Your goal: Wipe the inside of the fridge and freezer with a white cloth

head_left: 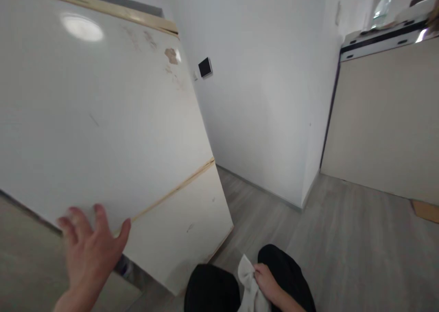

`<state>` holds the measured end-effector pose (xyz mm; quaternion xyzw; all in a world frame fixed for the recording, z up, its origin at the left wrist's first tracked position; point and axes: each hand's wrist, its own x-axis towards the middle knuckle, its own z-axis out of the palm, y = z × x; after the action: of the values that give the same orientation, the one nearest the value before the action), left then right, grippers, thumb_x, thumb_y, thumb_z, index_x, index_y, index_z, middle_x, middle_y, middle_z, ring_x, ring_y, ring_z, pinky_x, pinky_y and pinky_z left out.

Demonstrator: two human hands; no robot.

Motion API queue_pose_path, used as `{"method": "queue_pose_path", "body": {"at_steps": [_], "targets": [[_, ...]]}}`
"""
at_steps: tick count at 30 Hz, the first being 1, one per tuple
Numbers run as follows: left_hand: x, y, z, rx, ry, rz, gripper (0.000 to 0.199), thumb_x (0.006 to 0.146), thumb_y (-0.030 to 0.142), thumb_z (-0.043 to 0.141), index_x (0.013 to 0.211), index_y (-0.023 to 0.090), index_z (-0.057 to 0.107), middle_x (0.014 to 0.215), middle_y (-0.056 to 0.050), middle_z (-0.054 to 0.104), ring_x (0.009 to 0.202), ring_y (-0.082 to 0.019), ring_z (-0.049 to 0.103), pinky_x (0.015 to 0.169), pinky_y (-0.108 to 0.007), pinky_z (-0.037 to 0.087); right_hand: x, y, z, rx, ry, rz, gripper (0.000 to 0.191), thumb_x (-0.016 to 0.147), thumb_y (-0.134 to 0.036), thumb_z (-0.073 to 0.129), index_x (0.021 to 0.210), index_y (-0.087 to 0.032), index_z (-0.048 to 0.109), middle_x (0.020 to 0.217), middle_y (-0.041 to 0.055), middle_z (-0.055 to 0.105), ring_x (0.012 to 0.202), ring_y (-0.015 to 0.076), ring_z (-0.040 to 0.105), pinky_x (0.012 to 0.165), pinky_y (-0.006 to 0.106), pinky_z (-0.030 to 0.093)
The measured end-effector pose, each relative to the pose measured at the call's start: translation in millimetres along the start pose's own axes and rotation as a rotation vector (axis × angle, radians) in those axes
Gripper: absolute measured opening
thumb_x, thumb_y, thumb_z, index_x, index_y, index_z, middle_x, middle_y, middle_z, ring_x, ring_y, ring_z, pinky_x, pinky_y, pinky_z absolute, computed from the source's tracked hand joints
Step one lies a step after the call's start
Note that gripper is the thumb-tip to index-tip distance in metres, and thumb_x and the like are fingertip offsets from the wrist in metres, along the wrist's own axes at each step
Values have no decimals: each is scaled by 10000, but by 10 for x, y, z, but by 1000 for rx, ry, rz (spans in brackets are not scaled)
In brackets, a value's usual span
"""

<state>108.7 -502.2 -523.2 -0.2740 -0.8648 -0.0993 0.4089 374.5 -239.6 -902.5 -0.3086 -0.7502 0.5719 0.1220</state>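
Observation:
My left hand (89, 245) is raised at the lower left with its fingers spread. Its fingertips are at the lower edge of a large white cabinet door (113, 102); whether they press on it I cannot tell. That door has yellowed edge strips, a few scratches and a brown worn patch near its upper corner. Below it is a smaller white door (185, 220), parted from it by a yellowish strip. Between my knees my right hand (266, 280) is closed around a bunched white cloth (247, 280).
My dark-clad knees (212, 287) are at the bottom. Grey wood-look floor (350, 239) stretches to a white wall (260, 88) with a small black panel (205, 67). At right stands a pale cabinet (387, 120) with a clear bottle (381, 10) on top.

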Motion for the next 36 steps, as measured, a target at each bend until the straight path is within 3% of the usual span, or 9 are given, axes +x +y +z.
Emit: {"method": "queue_pose_path", "body": {"at_steps": [5,8,10,13,16,18,22,27,36], "targets": [[151,-419,447,51,-74,85,763,953,402,415,1542,-57,256,1651,-316,53,1539,-434,85,1233,-534,223,-18,-211,158,111,19,-28,388,719,-542,414,584,-196,524,653,51,576,706,216,544,682,320,413],[200,-586,590,89,-100,124,732,924,315,455,1519,-82,302,1638,-343,58,1542,-437,48,1242,-524,187,-19,-614,256,39,-87,-48,535,763,-663,437,506,-194,415,534,0,393,581,148,403,604,292,346],[201,-641,632,98,-104,141,727,912,273,461,1530,-72,293,1646,-331,17,1545,-427,-12,1243,-526,178,26,-1071,292,-50,-171,-118,521,784,-604,474,484,-189,381,509,-20,317,552,120,347,586,275,304],[187,-683,653,88,-107,166,720,899,249,490,1539,-32,315,1655,-304,-66,1541,-424,-72,1242,-538,171,155,-1987,345,-157,-177,-322,349,823,-406,539,600,-151,621,592,-1,521,639,140,506,654,252,382],[182,-704,654,92,-112,191,716,885,206,511,1545,-3,327,1654,-288,-117,1537,-421,-94,1243,-550,158,342,-2949,515,-321,-150,-596,419,834,-273,585,1229,-181,688,997,49,720,854,180,638,845,281,472],[188,-710,654,117,-125,189,717,878,164,506,1548,-5,318,1653,-292,-110,1537,-404,-108,1243,-552,161,477,-3491,738,-476,-165,-791,510,890,-220,524,1397,-174,562,1234,117,670,1022,220,648,920,326,487],[202,-721,657,166,-166,201,710,857,69,464,1544,-23,311,1655,-299,-49,1532,-390,-121,1244,-561,156,707,-4176,1355,-737,-162,-956,431,948,-124,406,1340,-212,561,1371,120,584,896,229,687,777,361,544],[190,-722,673,190,-178,185,753,814,66,523,1538,-14,329,1637,-281,-175,1525,-411,-133,1245,-552,162,960,-4262,1925,-825,-172,-1058,375,1044,-165,291,1237,-132,612,1280,128,635,992,256,672,828,389,544],[283,-545,555,217,-282,87,760,821,73,539,1544,-3,317,1651,-297,-63,1542,-394,-72,1237,-568,181,1157,-4108,2113,-714,-139,-1024,336,1043,-150,308,1191,-132,609,1257,142,586,1002,225,636,895,395,473]]}}
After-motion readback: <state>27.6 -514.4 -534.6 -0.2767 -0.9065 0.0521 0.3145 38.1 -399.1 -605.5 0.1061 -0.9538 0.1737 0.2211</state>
